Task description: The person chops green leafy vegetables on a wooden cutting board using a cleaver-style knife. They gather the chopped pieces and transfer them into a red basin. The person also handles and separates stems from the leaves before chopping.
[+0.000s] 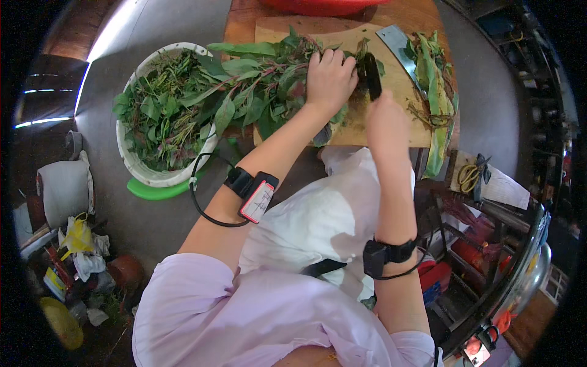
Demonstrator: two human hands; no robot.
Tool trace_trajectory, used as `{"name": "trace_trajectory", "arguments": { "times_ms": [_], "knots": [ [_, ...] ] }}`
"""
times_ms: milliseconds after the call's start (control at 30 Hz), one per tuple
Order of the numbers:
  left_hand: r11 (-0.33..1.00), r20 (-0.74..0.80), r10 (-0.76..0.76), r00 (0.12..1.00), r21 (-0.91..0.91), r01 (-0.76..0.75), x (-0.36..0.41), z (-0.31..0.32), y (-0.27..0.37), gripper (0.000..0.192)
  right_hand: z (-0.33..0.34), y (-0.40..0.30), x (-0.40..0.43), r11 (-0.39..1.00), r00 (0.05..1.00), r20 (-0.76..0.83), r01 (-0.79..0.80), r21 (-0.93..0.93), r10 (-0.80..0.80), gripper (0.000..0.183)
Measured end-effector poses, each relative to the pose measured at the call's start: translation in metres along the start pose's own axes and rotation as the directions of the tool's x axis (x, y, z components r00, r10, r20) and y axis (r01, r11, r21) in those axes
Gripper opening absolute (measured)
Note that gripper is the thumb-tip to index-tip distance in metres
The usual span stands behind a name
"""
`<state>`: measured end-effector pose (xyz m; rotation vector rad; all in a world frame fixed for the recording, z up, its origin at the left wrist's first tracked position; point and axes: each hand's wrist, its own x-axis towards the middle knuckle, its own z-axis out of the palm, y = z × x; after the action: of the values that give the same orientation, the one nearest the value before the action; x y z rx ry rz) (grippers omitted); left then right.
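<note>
My left hand [332, 78] presses down on a bunch of leafy green stems [257, 87] with reddish stalks, near the middle of a wooden cutting board [337, 27]. Just to its right, my right hand [387, 117] grips a dark-bladed knife [373, 75], held upright on edge beside the cut ends of the stems. The stems run left off the board to a white tub [120, 137] full of loose leaves [160, 110]. A metal cleaver [395, 43] lies at the board's right, partly under long yellowed leaves [433, 82].
A red basin [325, 6] stands at the wooden table's far edge. A green rim [158, 190] shows beneath the tub. Right of my legs, scissors [479, 176] lie on a small rack [500, 211]. Bags and clutter [80, 243] lie at lower left.
</note>
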<state>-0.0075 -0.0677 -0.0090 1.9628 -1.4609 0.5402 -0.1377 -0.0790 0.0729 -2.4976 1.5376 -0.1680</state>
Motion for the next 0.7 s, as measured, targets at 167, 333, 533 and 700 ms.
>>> {"name": "trace_trajectory", "arguments": {
  "times_ms": [167,333,533,700],
  "knots": [
    [0.998,0.055,0.009,0.998,0.062,-0.013,0.0,0.001,0.002,0.022,0.031,-0.021,0.026,0.99,0.983,-0.184,0.043,0.131,-0.018,0.018],
    [0.999,0.048,-0.022,0.999,0.028,0.02,0.004,-0.006,0.002,0.019,0.025,-0.007,0.029,0.976,0.983,-0.153,-0.065,0.209,0.098,0.022],
    [0.999,-0.038,0.034,0.999,-0.028,-0.035,-0.001,-0.008,0.003,0.018,0.008,0.017,0.005,0.984,0.996,-0.086,-0.007,0.177,0.023,0.022],
    [0.998,-0.04,0.055,0.998,-0.022,-0.056,-0.002,-0.007,0.002,0.018,0.011,0.01,-0.008,0.995,0.996,-0.079,-0.028,0.096,0.036,0.02]
  ]
}}
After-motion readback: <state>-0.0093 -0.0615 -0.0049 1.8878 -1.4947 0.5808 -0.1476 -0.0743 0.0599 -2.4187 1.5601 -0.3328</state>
